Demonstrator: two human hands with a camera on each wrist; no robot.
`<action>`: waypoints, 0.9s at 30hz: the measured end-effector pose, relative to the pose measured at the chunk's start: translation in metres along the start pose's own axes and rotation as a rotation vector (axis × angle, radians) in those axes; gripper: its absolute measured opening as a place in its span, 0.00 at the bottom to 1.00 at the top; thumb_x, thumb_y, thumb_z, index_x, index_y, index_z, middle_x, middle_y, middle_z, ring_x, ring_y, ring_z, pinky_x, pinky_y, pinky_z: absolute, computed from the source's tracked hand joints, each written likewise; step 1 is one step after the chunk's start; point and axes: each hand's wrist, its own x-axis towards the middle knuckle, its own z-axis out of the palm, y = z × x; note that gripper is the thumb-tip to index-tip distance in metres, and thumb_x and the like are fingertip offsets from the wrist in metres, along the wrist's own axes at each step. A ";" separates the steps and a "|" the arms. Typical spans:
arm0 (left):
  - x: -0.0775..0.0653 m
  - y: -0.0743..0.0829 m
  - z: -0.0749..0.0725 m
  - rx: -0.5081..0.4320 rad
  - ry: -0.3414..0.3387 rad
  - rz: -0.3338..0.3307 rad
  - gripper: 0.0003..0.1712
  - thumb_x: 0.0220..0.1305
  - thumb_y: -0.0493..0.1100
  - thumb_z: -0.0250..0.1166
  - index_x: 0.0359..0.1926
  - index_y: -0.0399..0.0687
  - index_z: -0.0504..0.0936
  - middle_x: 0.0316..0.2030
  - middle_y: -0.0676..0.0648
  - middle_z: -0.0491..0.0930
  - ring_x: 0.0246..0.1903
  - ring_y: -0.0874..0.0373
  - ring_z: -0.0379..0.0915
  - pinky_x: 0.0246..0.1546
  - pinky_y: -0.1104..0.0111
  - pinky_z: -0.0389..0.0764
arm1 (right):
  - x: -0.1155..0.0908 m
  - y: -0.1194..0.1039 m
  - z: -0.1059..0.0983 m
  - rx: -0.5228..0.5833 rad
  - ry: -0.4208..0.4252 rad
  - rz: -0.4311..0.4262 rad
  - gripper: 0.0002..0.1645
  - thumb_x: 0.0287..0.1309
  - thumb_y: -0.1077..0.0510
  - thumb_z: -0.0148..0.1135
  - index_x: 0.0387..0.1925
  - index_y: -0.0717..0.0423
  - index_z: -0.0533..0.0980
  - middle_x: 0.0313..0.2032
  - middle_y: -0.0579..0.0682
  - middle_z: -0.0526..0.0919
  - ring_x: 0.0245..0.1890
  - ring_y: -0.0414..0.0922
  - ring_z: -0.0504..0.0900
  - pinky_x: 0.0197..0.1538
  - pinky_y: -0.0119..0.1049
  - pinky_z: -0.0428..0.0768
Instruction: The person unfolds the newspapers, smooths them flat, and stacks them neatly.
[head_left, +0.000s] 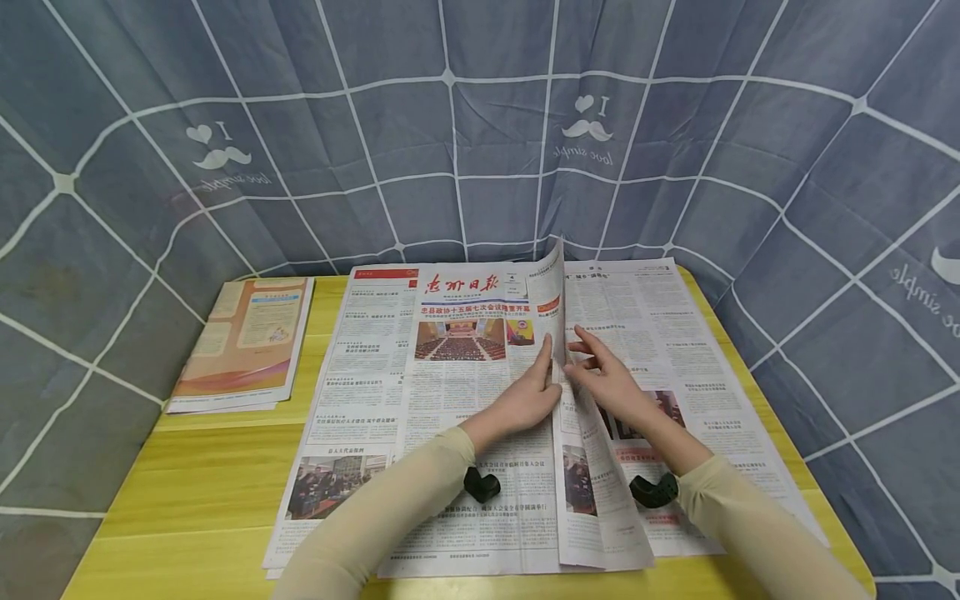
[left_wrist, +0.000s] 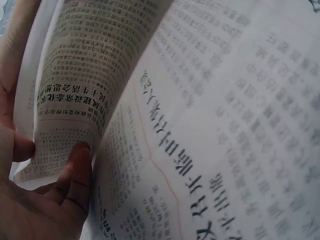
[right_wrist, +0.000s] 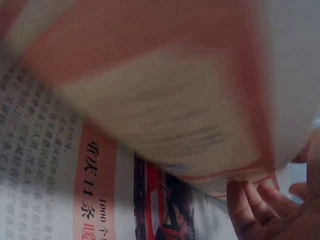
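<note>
An open newspaper (head_left: pixel 465 417) lies spread out, and one of its pages (head_left: pixel 551 304) stands up along the middle, its near end curving to the right. My left hand (head_left: pixel 525 396) holds this raised page from the left, the index finger stretched up along it. In the left wrist view, the fingers (left_wrist: pixel 77 165) and thumb lie close to the page's edge. My right hand (head_left: pixel 615 387) is on the other side, its fingertips at the raised page. The right wrist view shows these fingers (right_wrist: pixel 255 197) slightly bent against the page, whose red-framed panel is blurred.
A stack of printed papers with an orange cover (head_left: pixel 251 333) lies at the left of the yellow table (head_left: pixel 202 475). A grey-blue checked cloth (head_left: pixel 405 150) rises behind and along both sides. Dark pieces (head_left: pixel 480 485) sit at both wrists.
</note>
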 end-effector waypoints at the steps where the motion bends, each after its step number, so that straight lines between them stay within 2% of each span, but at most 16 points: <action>1: 0.000 0.000 0.000 0.014 0.004 0.006 0.47 0.75 0.42 0.47 0.82 0.51 0.29 0.79 0.39 0.48 0.77 0.51 0.48 0.73 0.58 0.57 | -0.001 0.000 0.000 -0.015 0.003 0.000 0.44 0.75 0.57 0.56 0.83 0.49 0.46 0.72 0.63 0.63 0.58 0.58 0.71 0.49 0.47 0.76; 4: -0.002 0.001 0.001 0.045 0.021 0.019 0.47 0.73 0.39 0.46 0.82 0.56 0.29 0.81 0.43 0.43 0.77 0.52 0.45 0.74 0.59 0.56 | -0.002 0.000 0.001 -0.058 0.017 0.005 0.46 0.71 0.63 0.54 0.83 0.47 0.46 0.72 0.63 0.63 0.55 0.57 0.70 0.46 0.46 0.75; 8: -0.002 0.002 0.002 0.104 0.038 0.022 0.46 0.74 0.39 0.44 0.82 0.59 0.30 0.81 0.45 0.44 0.78 0.54 0.44 0.74 0.60 0.56 | -0.003 0.001 0.001 -0.112 0.035 -0.002 0.48 0.69 0.66 0.52 0.83 0.43 0.45 0.72 0.63 0.63 0.54 0.57 0.70 0.46 0.47 0.76; 11: -0.001 0.003 0.002 0.143 0.035 -0.003 0.41 0.76 0.42 0.41 0.83 0.54 0.32 0.81 0.45 0.43 0.78 0.54 0.42 0.75 0.61 0.53 | -0.004 0.002 0.001 -0.141 0.036 -0.016 0.47 0.70 0.66 0.50 0.83 0.43 0.44 0.72 0.65 0.62 0.57 0.59 0.71 0.47 0.50 0.77; 15: 0.000 0.004 0.003 0.142 0.038 -0.044 0.39 0.77 0.48 0.38 0.82 0.44 0.37 0.81 0.44 0.40 0.79 0.54 0.38 0.75 0.63 0.49 | -0.005 0.001 0.001 -0.169 0.036 -0.029 0.47 0.71 0.66 0.48 0.83 0.41 0.44 0.73 0.65 0.61 0.59 0.61 0.72 0.49 0.54 0.79; 19: 0.001 0.005 0.004 0.129 0.065 -0.068 0.43 0.77 0.52 0.44 0.82 0.40 0.37 0.81 0.42 0.39 0.79 0.52 0.37 0.75 0.61 0.50 | -0.007 0.001 -0.001 -0.213 0.038 -0.032 0.46 0.72 0.66 0.45 0.83 0.40 0.43 0.77 0.62 0.56 0.65 0.64 0.71 0.53 0.57 0.79; 23: 0.000 0.005 0.002 0.107 0.077 -0.075 0.48 0.73 0.49 0.51 0.81 0.39 0.36 0.81 0.40 0.37 0.79 0.51 0.38 0.75 0.60 0.51 | -0.008 0.001 -0.005 -0.265 0.039 -0.009 0.43 0.73 0.65 0.43 0.83 0.51 0.43 0.79 0.64 0.50 0.71 0.65 0.63 0.63 0.62 0.70; 27: -0.003 0.006 -0.003 0.048 0.054 -0.055 0.49 0.68 0.40 0.52 0.81 0.36 0.35 0.81 0.39 0.36 0.79 0.50 0.34 0.76 0.60 0.46 | -0.008 0.003 -0.009 -0.313 0.037 0.016 0.40 0.74 0.63 0.43 0.81 0.62 0.43 0.77 0.68 0.52 0.72 0.65 0.61 0.69 0.62 0.62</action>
